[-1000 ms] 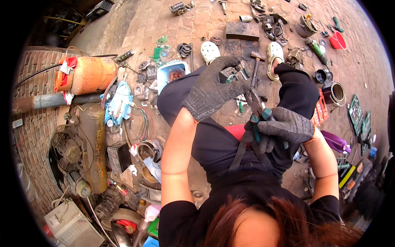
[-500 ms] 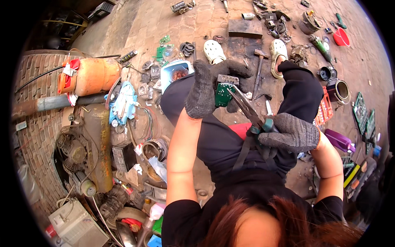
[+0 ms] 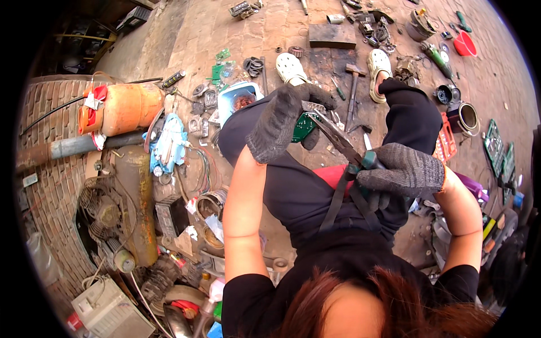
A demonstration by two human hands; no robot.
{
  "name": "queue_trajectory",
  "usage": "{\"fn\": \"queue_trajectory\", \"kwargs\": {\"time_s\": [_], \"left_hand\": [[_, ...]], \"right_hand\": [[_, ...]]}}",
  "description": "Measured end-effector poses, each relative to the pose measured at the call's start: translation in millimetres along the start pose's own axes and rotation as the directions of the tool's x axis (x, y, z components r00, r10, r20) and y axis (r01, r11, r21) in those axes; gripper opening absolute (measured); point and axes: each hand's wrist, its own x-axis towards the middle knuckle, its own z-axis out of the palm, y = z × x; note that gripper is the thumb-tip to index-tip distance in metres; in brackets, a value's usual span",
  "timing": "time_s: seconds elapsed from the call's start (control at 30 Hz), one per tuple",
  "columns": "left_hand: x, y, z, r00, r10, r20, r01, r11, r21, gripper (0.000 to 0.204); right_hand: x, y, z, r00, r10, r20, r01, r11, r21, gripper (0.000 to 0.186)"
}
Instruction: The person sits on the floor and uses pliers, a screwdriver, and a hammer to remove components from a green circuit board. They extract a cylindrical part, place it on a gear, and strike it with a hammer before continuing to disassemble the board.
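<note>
Both my hands wear dark grey knit gloves. With my left hand I grip a green circuit board that carries a pale metal block; the glove covers much of it. My right hand is closed round the dark green handles of long-nosed pliers. The jaws of the pliers point up and left, with their tips at the right edge of the board. Whether the tips grip any part of it I cannot tell. Board and pliers are held above my lap, between my knees.
Beyond my hands lie a hammer, a dark metal block and a green angle grinder. A light blue basin stands beside my left knee. Farther left are an orange gas cylinder and motor parts. A red bucket sits at far right.
The board has tilted and is now more covered by my left glove, which has turned inward. The pliers have shifted slightly up and left with the board. A screwdriver beside the hammer has come into view.
</note>
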Motion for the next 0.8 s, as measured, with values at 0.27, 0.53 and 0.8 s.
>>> {"fn": "queue_trajectory", "kwargs": {"time_s": [0.27,0.53,0.8], "left_hand": [[-3.6,11.3,-1.1,0.996,-0.084,-0.037,0.091,0.969,0.229,0.061],[-1.1,10.6,-0.3,0.998,0.013,-0.063,0.02,0.867,0.498,0.063],[3.5,13.5,0.8,0.998,0.046,-0.049,-0.01,0.814,0.581,0.062]], "right_hand": [[-4.8,-8.2,-3.5,0.999,0.038,0.027,-0.036,0.995,-0.093,0.031],[-6.3,-1.9,-7.2,0.999,-0.024,0.033,0.027,0.996,-0.091,0.03],[-5.2,-5.4,-7.4,0.999,-0.034,-0.027,0.028,0.979,-0.202,0.029]]}}
